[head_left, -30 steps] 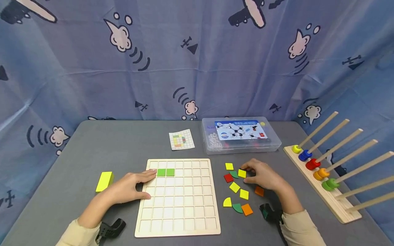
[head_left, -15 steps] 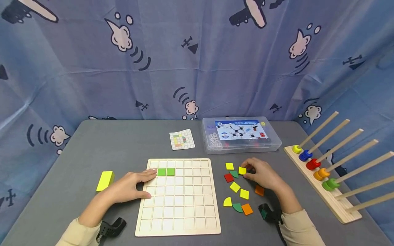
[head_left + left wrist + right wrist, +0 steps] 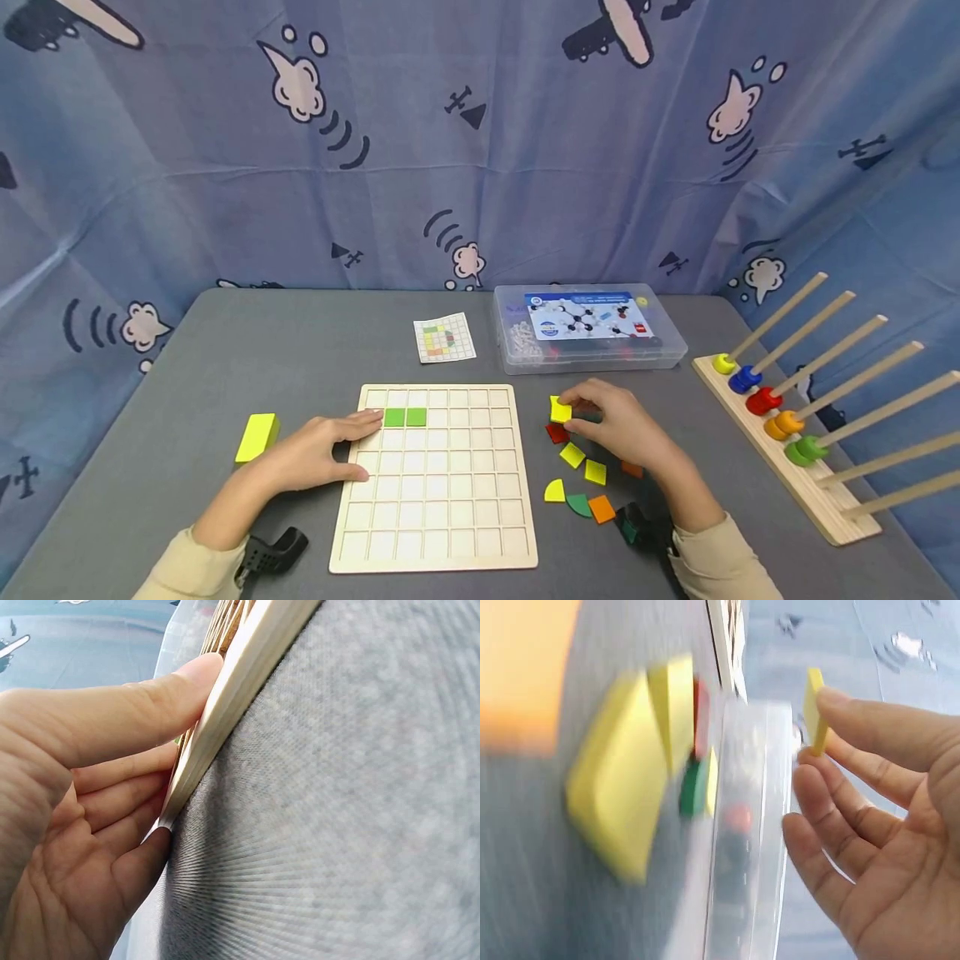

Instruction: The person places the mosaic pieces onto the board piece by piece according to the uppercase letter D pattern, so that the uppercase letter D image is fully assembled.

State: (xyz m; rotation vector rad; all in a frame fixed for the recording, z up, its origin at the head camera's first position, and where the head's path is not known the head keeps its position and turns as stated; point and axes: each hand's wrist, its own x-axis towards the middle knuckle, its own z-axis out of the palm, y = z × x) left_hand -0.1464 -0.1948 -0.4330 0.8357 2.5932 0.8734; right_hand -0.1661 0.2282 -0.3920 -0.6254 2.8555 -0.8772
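A yellow square tile (image 3: pixel 561 412) is pinched between the thumb and fingers of my right hand (image 3: pixel 613 419). The right wrist view shows this tile (image 3: pixel 814 712) raised above the table. My left hand (image 3: pixel 315 455) rests on the left edge of a wooden grid board (image 3: pixel 450 508), its thumb (image 3: pixel 169 705) lying against the rim. Two green square tiles (image 3: pixel 405 417) sit side by side in the board's second row, just beyond my left fingertips. Under and near my right hand lie more loose tiles: a red square (image 3: pixel 557 433), yellow squares (image 3: pixel 572 455), a yellow quarter-circle (image 3: pixel 554 492), a green quarter-circle (image 3: pixel 578 505) and an orange square (image 3: pixel 602 509).
Behind the board lies a small printed pattern card (image 3: pixel 445 338). A clear plastic box (image 3: pixel 588 358) stands at the back. A bead rack with upright pegs (image 3: pixel 787 454) fills the right side, and a yellow block (image 3: pixel 257 437) stands at left.
My right hand has lifted the yellow tile and carried it leftward, over the loose tiles toward the board. The left hand stays in place on the board's edge.
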